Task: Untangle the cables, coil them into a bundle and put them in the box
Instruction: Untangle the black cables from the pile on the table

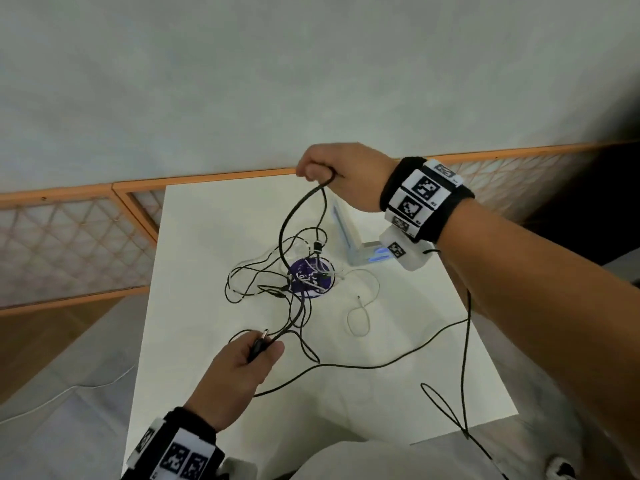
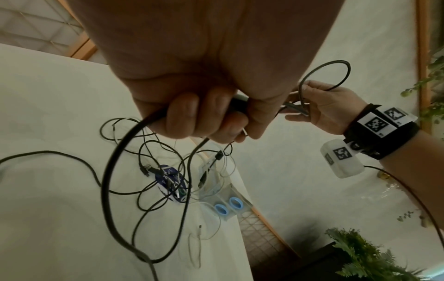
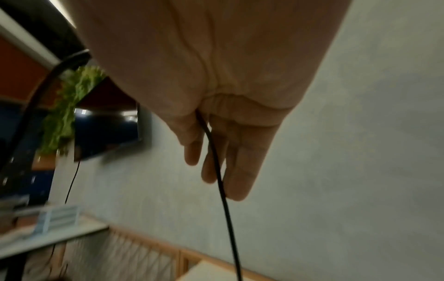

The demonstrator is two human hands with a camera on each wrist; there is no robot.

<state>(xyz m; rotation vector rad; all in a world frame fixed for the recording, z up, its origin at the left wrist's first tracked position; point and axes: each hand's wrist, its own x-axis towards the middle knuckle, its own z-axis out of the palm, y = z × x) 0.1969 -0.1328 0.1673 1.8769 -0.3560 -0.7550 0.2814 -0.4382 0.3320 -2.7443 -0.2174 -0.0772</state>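
A tangle of thin black and white cables (image 1: 277, 282) lies mid-table over a round purple disc (image 1: 311, 278). My right hand (image 1: 318, 171) is raised above the table's far edge and grips a bend of a black cable (image 1: 287, 220) that hangs down into the tangle. The right wrist view shows that cable (image 3: 228, 218) running down between the fingers (image 3: 238, 171). Near the front, my left hand (image 1: 263, 348) grips a black cable's plug end. Its fingers (image 2: 182, 117) are curled round the cable (image 2: 113, 163). A clear box (image 1: 346, 233) stands behind the tangle.
The white table (image 1: 207, 237) backs onto an orange-framed lattice fence (image 1: 69, 244). A loose white cable loop (image 1: 360, 317) lies right of the tangle. A long black lead (image 1: 381, 365) crosses the table's front toward my right wrist. Green plants (image 2: 360, 252) stand beyond the table.
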